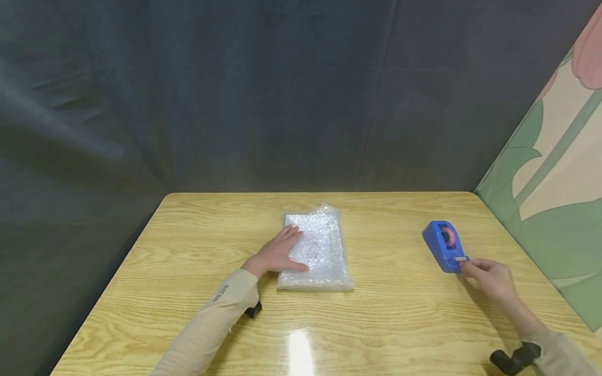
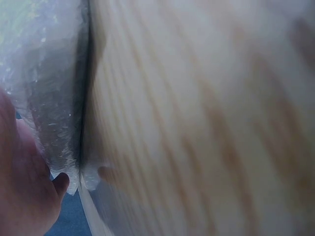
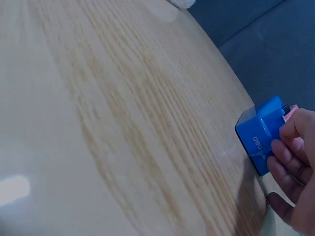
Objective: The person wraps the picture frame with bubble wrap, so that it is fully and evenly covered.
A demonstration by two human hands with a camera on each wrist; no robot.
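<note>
A flat rectangular package in clear bubble wrap (image 1: 322,248) lies at the middle of the table. My left hand (image 1: 277,251) rests on its left part with fingers spread and thumb pointing right. In the left wrist view the wrap's edge (image 2: 54,83) stands beside that hand. To the right is a blue tape dispenser (image 1: 439,248) holding a roll with a pink core (image 1: 449,236). My right hand (image 1: 494,281) is at its near end, thumb and forefinger pinching the tape at the cutter. The other fingers curl beside the dispenser's blue body (image 3: 258,135) in the right wrist view.
The light wood table (image 1: 197,240) has a dark curtain (image 1: 282,104) behind it and along its left side. A wall with a painted flower pattern (image 1: 559,198) borders the right edge. Black wrist cameras (image 1: 514,359) sit at both cuffs.
</note>
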